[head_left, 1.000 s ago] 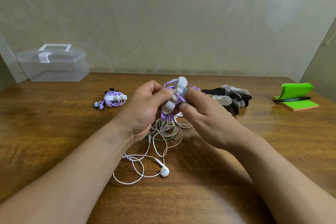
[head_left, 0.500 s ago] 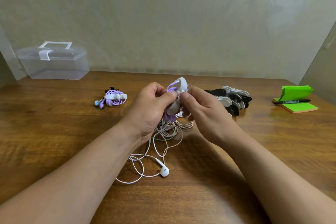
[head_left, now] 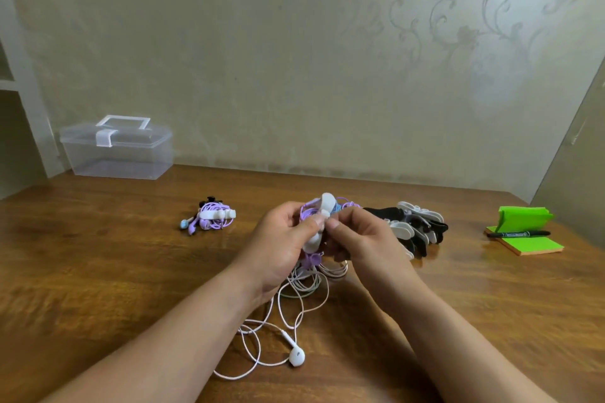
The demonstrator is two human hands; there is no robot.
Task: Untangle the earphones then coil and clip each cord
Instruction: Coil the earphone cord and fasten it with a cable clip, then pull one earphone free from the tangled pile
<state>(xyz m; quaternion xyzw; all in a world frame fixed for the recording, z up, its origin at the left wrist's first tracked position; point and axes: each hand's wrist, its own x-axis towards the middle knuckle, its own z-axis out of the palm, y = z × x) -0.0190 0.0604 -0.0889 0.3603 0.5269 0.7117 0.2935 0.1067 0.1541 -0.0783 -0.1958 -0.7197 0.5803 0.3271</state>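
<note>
purple coil (head_left: 307,213): a lilac cord wound into a small tight bundle with a touch of blue near its top. It is held up just above the table (head_left: 98,271), between the two hands; a lilac end hangs out below them.
white clip (head_left: 325,208): long, rounded and matte white, standing nearly upright across the coil. Its top pokes up past the fingertips (whether it has closed on the cord cannot be told).
left hand (head_left: 281,249): fingers curled round the coil's left side, thumb pressed on the clip.
right hand (head_left: 366,239): thumb and forefinger pinch the clip from the right.
white earphones (head_left: 294,301): thin loose cord lying in tangled loops on the table under the hands, with one earbud (head_left: 296,357) at the near end.
clipped bundle (head_left: 214,217): another lilac coil with a white clip across it, lying on the table left of the hands.
spare clips (head_left: 414,229): a black and white heap just right of the right hand.
clear box (head_left: 118,150): lid shut, at the far left by the wall.
green notes (head_left: 530,244): far right, with a black marker (head_left: 520,234) lying across them.
</note>
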